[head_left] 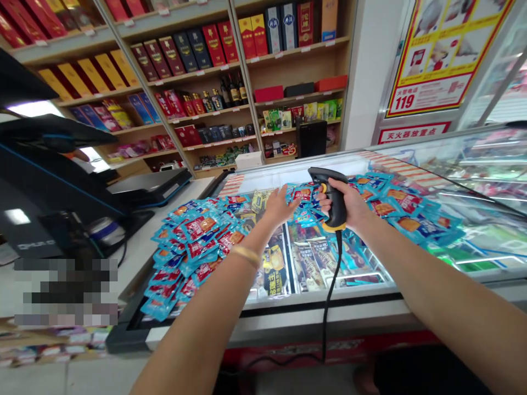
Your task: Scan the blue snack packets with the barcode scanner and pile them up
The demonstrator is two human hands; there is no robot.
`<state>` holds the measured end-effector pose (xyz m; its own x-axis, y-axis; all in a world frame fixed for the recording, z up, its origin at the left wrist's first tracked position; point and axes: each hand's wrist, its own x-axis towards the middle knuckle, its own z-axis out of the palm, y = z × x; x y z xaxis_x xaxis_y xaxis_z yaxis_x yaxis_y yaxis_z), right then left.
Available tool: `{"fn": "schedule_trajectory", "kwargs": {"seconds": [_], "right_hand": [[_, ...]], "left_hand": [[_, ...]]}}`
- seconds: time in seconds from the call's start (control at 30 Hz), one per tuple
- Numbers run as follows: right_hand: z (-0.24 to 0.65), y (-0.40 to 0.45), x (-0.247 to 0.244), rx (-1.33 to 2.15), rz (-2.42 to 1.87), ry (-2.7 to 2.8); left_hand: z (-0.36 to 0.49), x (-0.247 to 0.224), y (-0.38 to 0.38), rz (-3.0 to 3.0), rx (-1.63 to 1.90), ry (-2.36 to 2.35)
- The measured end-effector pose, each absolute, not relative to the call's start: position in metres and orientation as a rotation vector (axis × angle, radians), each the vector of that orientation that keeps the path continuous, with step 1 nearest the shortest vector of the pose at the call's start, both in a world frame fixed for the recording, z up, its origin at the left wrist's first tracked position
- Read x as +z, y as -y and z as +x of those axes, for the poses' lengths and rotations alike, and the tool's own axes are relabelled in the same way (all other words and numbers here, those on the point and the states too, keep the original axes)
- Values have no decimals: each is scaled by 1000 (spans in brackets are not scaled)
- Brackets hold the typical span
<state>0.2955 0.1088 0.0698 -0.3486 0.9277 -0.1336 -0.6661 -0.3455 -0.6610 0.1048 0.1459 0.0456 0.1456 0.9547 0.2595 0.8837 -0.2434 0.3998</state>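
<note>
My right hand (348,200) is wrapped round the grip of a black and yellow barcode scanner (336,206), its head pointing forward and left and its cable hanging down. Beside it, my left hand (280,206) reaches forward with its fingers apart and nothing visible in it, close to the blue snack packets (302,195) in the middle. A large heap of the same blue and red packets (201,227) lies to the left on the glass-topped freezer (296,304). More packets (405,206) are spread to the right of the scanner.
Under the glass lie ice cream packs (315,263). At the left stand a dark checkout terminal (49,181) and a weighing scale (150,186). A small white box (249,160) sits behind the freezer. Shelves (197,74) with boxed goods line the back wall. The scanner's cable (330,296) crosses the freezer's front edge.
</note>
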Motion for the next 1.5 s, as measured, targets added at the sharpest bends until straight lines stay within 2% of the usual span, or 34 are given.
{"fn": "schedule_trajectory", "kwargs": {"seconds": [0.2,0.47,0.9,1.1,1.27,1.5], "right_hand": [[301,-106,70,1826,-594,522],[300,-107,73,1874,-539,556],[298,-102,72,1870,-498,503],[296,-98,71,1882,-530,531],[297,-100,68,1879,-540,569],[297,-99,70,1854,-568,583]], "left_hand": [[148,48,-193,2195,562,-1802],[161,44,-224,2323,313,-1733],[152,30,-134,2439,357,-1706],[128,38,-116,2376,625,-1687],[110,33,-98,2383,496,-1790],[110,29,-89,2317,599,-1787]]}}
